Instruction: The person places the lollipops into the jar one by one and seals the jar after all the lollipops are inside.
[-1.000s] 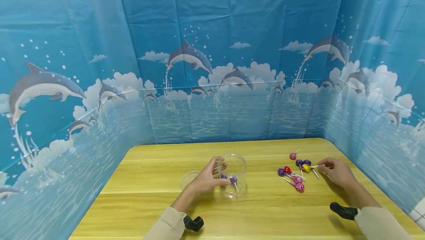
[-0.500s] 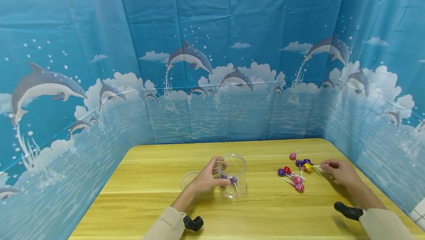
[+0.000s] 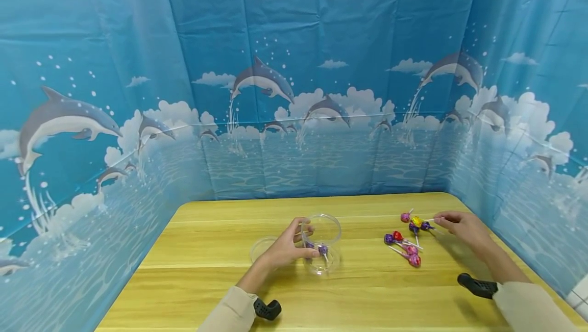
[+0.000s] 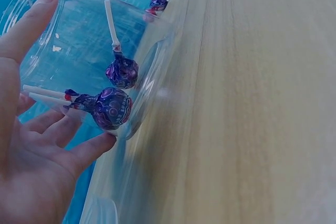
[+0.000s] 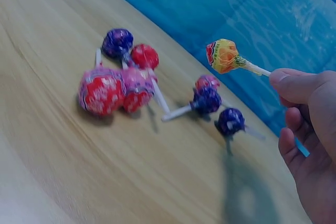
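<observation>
My left hand (image 3: 290, 244) grips a clear plastic jar (image 3: 339, 235), its thumb and fingers spread around the wall. Inside, purple-wrapped lollipops (image 4: 111, 107) lie near the bottom in the left wrist view, their white sticks pointing several ways. My right hand (image 3: 465, 229) pinches the stick of a yellow lollipop (image 5: 223, 56) between thumb and fingertips. That lollipop is raised above the table, its head pointing left. Below it lie two purple lollipops (image 5: 231, 121) and a pink one (image 3: 405, 217).
Left of the jar lies a clear round lid (image 3: 257, 246), partly covered by my left hand. A cluster of purple, red and pink lollipops (image 3: 412, 250) sits between the jar and my right hand. A blue dolphin-print curtain (image 3: 321, 163) rises behind the wooden table (image 3: 358, 301).
My right hand has lifted the yellow lollipop off the pile and moved it slightly away and to the left. The left hand and jar have stayed in place.
</observation>
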Tool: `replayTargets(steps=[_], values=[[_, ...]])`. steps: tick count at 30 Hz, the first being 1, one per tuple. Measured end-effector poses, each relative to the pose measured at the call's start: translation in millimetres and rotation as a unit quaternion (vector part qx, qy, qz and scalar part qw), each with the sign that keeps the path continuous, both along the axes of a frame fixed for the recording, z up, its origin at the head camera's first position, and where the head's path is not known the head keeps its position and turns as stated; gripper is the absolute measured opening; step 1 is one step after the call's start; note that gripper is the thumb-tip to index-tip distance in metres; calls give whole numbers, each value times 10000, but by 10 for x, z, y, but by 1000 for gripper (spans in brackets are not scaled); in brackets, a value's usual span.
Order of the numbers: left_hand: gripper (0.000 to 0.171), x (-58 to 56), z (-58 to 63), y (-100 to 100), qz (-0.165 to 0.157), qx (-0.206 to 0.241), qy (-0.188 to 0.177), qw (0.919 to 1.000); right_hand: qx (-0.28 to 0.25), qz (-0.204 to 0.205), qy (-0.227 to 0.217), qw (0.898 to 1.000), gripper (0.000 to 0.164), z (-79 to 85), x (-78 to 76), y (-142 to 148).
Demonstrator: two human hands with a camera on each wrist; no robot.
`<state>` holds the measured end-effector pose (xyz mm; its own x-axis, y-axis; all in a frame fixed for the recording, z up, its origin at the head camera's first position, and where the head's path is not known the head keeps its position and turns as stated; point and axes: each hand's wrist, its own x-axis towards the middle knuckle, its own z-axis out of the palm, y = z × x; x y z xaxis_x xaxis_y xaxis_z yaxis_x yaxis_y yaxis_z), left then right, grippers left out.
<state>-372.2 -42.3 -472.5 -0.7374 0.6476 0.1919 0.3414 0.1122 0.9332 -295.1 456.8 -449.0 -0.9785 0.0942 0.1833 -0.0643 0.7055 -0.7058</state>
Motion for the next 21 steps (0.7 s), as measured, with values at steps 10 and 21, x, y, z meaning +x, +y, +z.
replayTargets(steps=[10, 21], values=[[73, 2, 0, 5, -6, -37, 1, 10000, -136, 83, 178, 9997, 47, 71, -110, -226], [73, -39, -37, 4, -29, 35, 11, 10000, -361, 356, 241, 9984, 44, 213, -228, -534]])
